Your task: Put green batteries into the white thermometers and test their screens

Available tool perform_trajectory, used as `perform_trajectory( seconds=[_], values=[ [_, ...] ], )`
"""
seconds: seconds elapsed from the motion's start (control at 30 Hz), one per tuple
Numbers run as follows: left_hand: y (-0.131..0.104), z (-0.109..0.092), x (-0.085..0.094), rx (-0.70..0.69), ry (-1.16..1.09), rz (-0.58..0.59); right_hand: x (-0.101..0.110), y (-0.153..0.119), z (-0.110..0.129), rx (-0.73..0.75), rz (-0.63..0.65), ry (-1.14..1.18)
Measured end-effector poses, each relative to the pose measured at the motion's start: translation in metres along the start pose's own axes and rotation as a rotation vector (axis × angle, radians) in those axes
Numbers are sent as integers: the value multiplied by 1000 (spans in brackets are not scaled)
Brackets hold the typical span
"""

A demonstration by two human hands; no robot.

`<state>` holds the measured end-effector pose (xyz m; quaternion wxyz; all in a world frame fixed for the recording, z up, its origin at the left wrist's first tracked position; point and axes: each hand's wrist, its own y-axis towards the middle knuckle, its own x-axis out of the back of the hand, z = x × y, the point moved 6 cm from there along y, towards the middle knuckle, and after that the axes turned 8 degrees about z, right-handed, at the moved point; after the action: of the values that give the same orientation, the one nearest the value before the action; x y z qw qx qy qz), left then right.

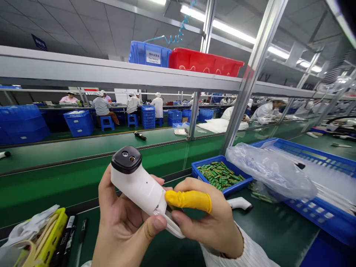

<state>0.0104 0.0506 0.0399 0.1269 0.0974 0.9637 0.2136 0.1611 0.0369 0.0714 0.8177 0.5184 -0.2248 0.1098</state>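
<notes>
A white handheld device (141,187) with a black head bearing two round openings is held up in front of me, its head toward the upper left. My left hand (122,218) is wrapped round its body, with the thumb on the lower part. My right hand (205,215), with a yellow finger cot (191,200) on one finger, pinches at the device's handle end, where a cavity or cover edge shows. A small greenish item is partly visible under the yellow fingertip, mostly hidden. Behind my right hand is a blue tray (194,168) of green batteries (219,175).
Another white device (240,203) lies right of my right hand. A blue basket (319,215) with plastic bags (269,170) stands at the right. Markers (65,237) and a yellow bin (54,237) are at lower left. Beyond runs a green conveyor (83,148); people sit farther back.
</notes>
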Motion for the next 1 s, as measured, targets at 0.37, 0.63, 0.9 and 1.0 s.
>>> perform_trajectory(
  seconds=[0.37,0.63,0.9,1.0],
  values=[
    [10,-1,7,-68,-88,-4,-1,-4,2,-34,-30,109],
    [11,-2,1,-134,44,13,-16,-6,-22,-313,-76,941],
    [15,-4,2,-189,19,-75,-6,1,-23,-319,42,522],
    [16,-4,1,-185,-9,-59,-7,2,-27,-359,134,521]
  ],
)
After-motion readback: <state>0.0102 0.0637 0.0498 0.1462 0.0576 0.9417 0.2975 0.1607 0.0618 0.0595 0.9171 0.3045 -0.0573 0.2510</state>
